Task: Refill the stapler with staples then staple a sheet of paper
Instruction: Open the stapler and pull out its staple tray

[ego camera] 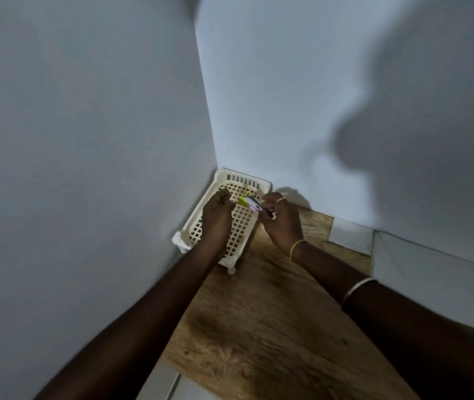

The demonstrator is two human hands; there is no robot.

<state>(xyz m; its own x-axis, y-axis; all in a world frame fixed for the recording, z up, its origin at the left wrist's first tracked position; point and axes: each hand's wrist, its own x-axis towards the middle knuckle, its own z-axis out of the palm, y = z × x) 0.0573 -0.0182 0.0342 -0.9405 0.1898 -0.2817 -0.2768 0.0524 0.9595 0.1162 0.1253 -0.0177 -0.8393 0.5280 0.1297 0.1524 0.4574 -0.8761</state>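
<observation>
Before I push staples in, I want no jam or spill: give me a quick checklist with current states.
1. Stapler held in both hands: ok, left hand at its yellow end, right hand at the other.
2. Stapler opened for loading: cannot tell, too small.
3. Staples ready in hand: cannot tell.
4. Catch surface below: ok, white basket sits under the hands.
5. Sheet of paper within reach: not ok, none visible on the wooden surface.

Basket (pixel 238 226): cream plastic lattice, matt. Table (pixel 261 310): wood grain, smooth. Stapler (pixel 249 202): shiny metal, yellow plastic.
</observation>
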